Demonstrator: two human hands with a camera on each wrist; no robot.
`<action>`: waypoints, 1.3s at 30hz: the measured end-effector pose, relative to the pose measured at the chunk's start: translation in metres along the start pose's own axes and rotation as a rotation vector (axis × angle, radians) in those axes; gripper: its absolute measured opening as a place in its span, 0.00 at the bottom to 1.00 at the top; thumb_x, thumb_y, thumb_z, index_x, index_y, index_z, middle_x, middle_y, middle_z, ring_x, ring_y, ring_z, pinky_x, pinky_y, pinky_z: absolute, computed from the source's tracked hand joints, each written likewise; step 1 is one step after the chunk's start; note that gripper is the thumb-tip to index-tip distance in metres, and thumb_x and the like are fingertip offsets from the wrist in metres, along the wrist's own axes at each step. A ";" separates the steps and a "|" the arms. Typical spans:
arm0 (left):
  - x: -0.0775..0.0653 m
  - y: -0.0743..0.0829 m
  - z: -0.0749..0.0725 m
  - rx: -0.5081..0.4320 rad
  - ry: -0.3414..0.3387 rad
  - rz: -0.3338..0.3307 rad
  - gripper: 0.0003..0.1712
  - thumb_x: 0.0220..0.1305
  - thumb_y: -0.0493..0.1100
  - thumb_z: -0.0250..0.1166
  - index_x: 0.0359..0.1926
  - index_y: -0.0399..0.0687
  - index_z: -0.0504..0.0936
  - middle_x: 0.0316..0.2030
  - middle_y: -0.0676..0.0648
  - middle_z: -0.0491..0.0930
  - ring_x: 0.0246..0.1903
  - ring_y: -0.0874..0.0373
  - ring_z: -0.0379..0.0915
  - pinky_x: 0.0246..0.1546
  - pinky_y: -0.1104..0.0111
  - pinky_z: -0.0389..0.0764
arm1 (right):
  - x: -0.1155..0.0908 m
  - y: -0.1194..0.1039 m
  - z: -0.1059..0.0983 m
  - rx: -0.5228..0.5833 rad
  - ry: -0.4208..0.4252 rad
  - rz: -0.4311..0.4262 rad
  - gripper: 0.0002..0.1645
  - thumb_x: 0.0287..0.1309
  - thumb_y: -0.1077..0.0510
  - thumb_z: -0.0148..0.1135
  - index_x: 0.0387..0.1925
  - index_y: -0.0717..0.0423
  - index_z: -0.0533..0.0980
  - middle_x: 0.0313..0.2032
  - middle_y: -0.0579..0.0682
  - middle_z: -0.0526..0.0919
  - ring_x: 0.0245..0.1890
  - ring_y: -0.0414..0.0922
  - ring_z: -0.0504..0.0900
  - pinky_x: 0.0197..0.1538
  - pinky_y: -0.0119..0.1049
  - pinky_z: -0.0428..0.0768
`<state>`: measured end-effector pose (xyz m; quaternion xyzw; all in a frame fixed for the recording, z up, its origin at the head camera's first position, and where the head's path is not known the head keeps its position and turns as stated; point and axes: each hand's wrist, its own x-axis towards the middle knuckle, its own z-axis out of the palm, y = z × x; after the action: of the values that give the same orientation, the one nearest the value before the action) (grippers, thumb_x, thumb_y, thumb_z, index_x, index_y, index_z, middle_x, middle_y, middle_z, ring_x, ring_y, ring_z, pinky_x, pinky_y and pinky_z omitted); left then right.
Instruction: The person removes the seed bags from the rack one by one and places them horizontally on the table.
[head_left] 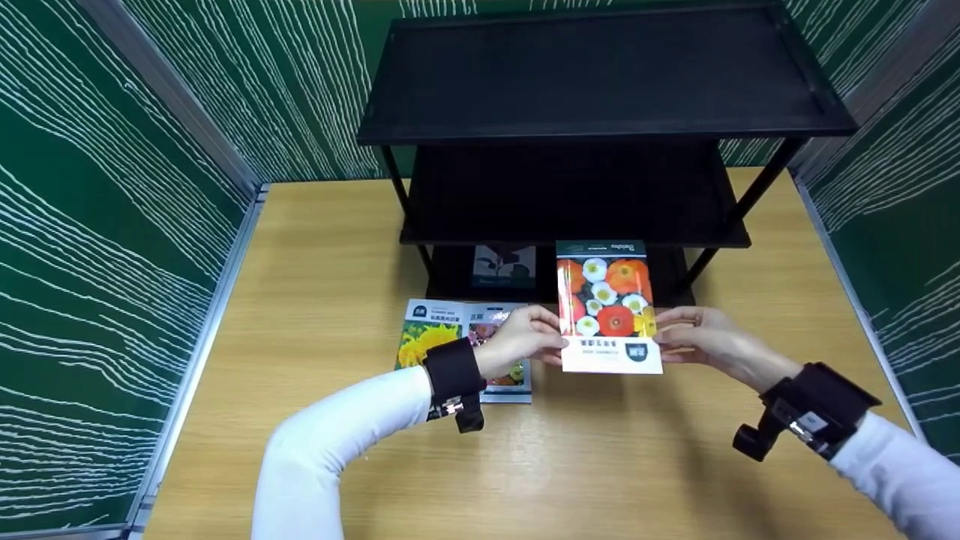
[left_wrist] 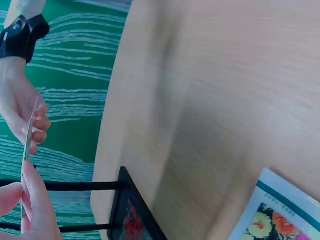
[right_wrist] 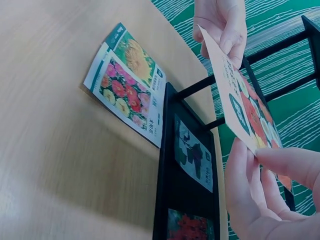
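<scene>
A seed packet with red, orange and white flowers is held up in front of the black shelf, its printing upside down in the head view. My left hand pinches one long side near the pale end. On the opposite side, my right hand pinches the edge between thumb and fingers. Below my left forearm lie two more packets on the table: one with yellow flowers, overlapped by one with pink, red and yellow blooms. My left hand and wrist partly hide them in the head view.
A black three-tier shelf stands at the back of the wooden table. Its bottom tier carries a packet with dark flowers and a red-flowered packet. Green panels with white lines enclose the back and sides.
</scene>
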<state>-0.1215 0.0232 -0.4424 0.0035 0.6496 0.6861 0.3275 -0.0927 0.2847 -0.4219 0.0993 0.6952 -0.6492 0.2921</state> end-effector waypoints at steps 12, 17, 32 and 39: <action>-0.002 -0.016 -0.004 0.014 -0.012 0.013 0.12 0.49 0.24 0.59 0.36 0.34 0.69 0.22 0.46 0.75 0.18 0.58 0.73 0.30 0.62 0.82 | 0.002 0.012 0.006 0.046 -0.010 -0.005 0.17 0.52 0.66 0.57 0.44 0.67 0.65 0.31 0.48 0.80 0.32 0.41 0.80 0.41 0.35 0.80; 0.001 -0.025 -0.006 -0.006 -0.010 -0.012 0.12 0.49 0.23 0.58 0.35 0.34 0.69 0.22 0.46 0.75 0.18 0.58 0.73 0.33 0.58 0.81 | 0.007 0.021 0.007 0.054 -0.034 -0.002 0.17 0.52 0.67 0.56 0.44 0.70 0.65 0.31 0.50 0.80 0.32 0.42 0.80 0.41 0.35 0.80; 0.011 -0.045 -0.008 -0.025 0.042 -0.052 0.12 0.49 0.22 0.58 0.36 0.32 0.69 0.21 0.45 0.73 0.17 0.59 0.72 0.28 0.64 0.82 | 0.027 0.047 0.008 0.077 -0.028 0.040 0.23 0.52 0.67 0.55 0.48 0.74 0.61 0.31 0.51 0.79 0.32 0.42 0.79 0.41 0.34 0.80; 0.013 -0.055 -0.011 0.002 0.044 -0.052 0.14 0.49 0.22 0.58 0.38 0.30 0.68 0.24 0.43 0.74 0.17 0.59 0.71 0.31 0.61 0.82 | 0.033 0.056 0.011 0.106 -0.025 0.062 0.24 0.51 0.68 0.56 0.48 0.73 0.60 0.31 0.52 0.78 0.32 0.42 0.79 0.41 0.35 0.80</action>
<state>-0.1122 0.0162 -0.4993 -0.0283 0.6572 0.6766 0.3309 -0.0879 0.2741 -0.4865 0.1279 0.6529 -0.6770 0.3149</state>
